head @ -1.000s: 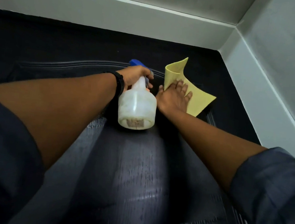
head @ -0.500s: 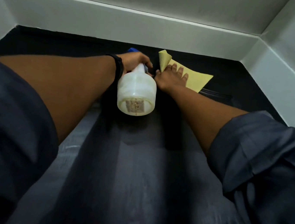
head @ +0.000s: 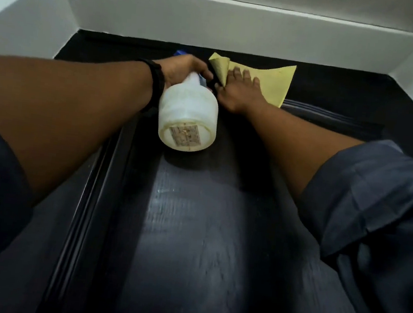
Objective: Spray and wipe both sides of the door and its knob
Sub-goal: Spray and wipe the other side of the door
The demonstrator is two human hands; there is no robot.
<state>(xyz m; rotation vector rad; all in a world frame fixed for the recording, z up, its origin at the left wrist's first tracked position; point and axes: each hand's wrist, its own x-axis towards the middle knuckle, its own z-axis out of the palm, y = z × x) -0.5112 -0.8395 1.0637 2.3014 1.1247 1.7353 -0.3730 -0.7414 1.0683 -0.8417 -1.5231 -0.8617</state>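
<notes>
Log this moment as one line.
left hand: grips spray bottle neck | right hand: flat on yellow cloth, pressed to dark door near top edge | knob: not in view

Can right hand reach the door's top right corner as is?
Probably yes. The right hand presses the yellow cloth on the door near its top; only bare door lies toward that corner. The left hand holds the spray bottle opposite.

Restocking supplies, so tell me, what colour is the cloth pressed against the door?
Yellow. The cloth shows best in the head view, flat under the right hand.
</notes>
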